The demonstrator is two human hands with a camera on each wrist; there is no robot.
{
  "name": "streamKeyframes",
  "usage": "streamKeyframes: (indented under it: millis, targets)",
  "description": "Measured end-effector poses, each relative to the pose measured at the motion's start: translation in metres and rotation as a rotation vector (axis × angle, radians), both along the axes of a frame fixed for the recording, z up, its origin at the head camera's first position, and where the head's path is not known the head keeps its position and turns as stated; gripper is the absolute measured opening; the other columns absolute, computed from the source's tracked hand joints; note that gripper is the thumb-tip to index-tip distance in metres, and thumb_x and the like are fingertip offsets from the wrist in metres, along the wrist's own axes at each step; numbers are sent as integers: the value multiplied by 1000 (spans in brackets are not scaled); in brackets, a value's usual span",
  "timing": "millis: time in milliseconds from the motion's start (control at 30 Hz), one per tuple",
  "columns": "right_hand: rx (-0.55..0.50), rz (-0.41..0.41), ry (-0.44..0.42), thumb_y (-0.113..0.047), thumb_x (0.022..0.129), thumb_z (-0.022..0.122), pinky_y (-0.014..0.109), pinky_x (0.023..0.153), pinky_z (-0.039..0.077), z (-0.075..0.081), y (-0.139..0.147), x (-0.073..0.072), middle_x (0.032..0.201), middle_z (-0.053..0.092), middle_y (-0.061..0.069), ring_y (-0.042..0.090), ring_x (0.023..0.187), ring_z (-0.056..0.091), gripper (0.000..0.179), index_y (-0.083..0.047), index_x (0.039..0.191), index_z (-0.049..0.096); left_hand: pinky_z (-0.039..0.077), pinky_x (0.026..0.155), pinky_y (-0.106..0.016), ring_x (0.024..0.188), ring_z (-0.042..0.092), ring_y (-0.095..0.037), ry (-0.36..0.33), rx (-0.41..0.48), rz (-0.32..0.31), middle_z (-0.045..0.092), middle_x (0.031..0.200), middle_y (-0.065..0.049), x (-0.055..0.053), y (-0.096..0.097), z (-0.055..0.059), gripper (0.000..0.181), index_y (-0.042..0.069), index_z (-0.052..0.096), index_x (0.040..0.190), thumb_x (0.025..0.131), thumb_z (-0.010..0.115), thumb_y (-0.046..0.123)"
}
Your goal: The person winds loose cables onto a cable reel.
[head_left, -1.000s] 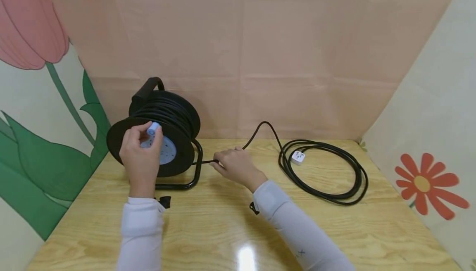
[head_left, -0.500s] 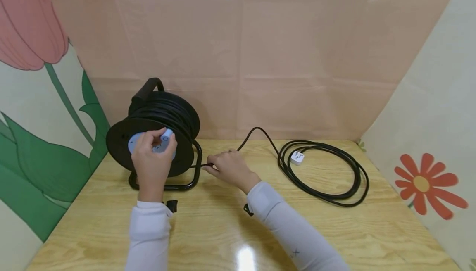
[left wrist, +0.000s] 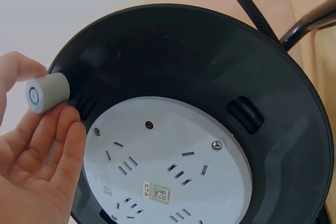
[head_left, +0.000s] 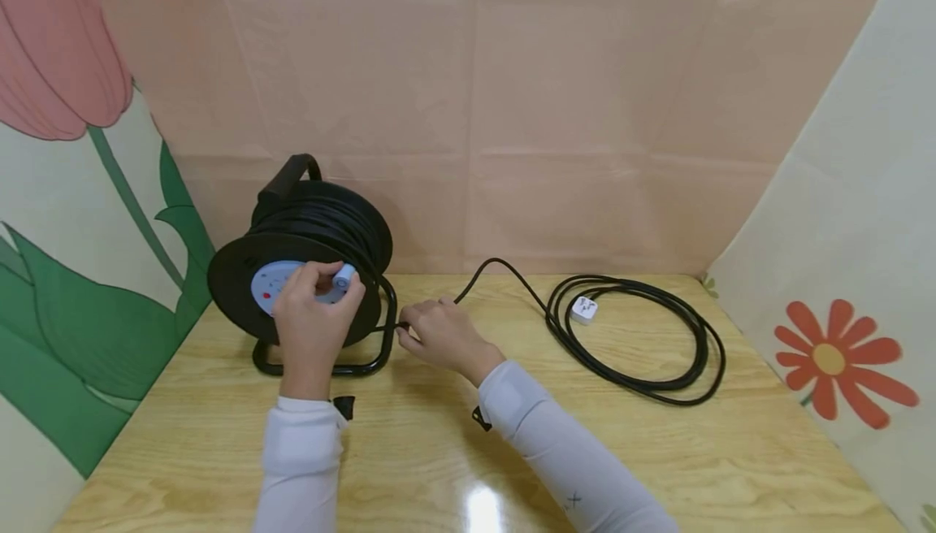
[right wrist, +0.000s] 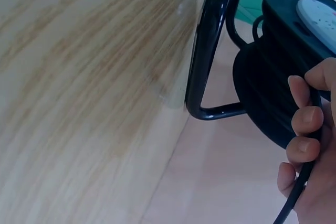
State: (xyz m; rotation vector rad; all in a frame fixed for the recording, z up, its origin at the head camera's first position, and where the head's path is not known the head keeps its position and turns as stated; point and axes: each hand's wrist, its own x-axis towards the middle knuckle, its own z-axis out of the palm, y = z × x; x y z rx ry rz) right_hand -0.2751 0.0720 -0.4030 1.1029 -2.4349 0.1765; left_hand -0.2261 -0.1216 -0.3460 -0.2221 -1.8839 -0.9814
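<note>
A black cable reel (head_left: 241, 281) with a blue socket panel stands at the left of the table. Its small blue crank knob (head_left: 344, 276) is pinched between thumb and fingers of my left hand (head_left: 314, 314), in front of the disc. In the left wrist view the knob (left wrist: 48, 92) sits near the disc's rim, beside the socket panel (left wrist: 168, 171). My right hand (head_left: 444, 334) grips the black cable (head_left: 504, 263) just right of the reel's frame. The right wrist view shows the fingers (right wrist: 307, 120) curled round that cable (right wrist: 295, 195).
Loose loops of cable (head_left: 712, 346) lie on the right of the wooden table (head_left: 409, 468), with a white plug (head_left: 584, 309) inside their left edge. The reel's tube frame (head_left: 391, 330) rests on the tabletop. A pink backdrop (head_left: 585, 110) stands behind.
The knob and my left hand have swung right and down as the disc turned. My right hand has drawn closer to the reel with the cable, and the cable's arch has lowered.
</note>
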Motion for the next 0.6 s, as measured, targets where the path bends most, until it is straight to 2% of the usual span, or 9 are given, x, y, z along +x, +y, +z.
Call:
streamKeyframes:
  millis: [333, 467, 600]
  targets:
    - [33, -9, 20, -35, 101, 60, 28, 61, 35, -9, 0, 1, 86, 71, -6, 11, 67, 59, 22, -17, 92, 69, 52, 63, -41, 70, 61, -26, -38, -22, -1, 66, 80, -12, 3, 0, -2, 19, 0, 71, 89, 83, 79, 16]
    - [-16, -70, 54, -46, 98, 62, 30, 62, 35, -9, 0, -1, 75, 68, -9, 11, 62, 54, 29, -21, 85, 70, 52, 64, -39, 72, 61, -25, -58, -27, -17, 66, 82, -12, 3, 0, -2, 19, 0, 70, 90, 84, 79, 16]
    - [-33, -138, 50, -56, 95, 62, 31, 61, 36, -6, 0, -1, 62, 58, -11, 9, 56, 47, 41, -20, 76, 67, 52, 65, -38, 73, 61, -24, -81, -28, -30, 65, 83, -12, 3, 0, -1, 19, 0, 70, 91, 84, 78, 16]
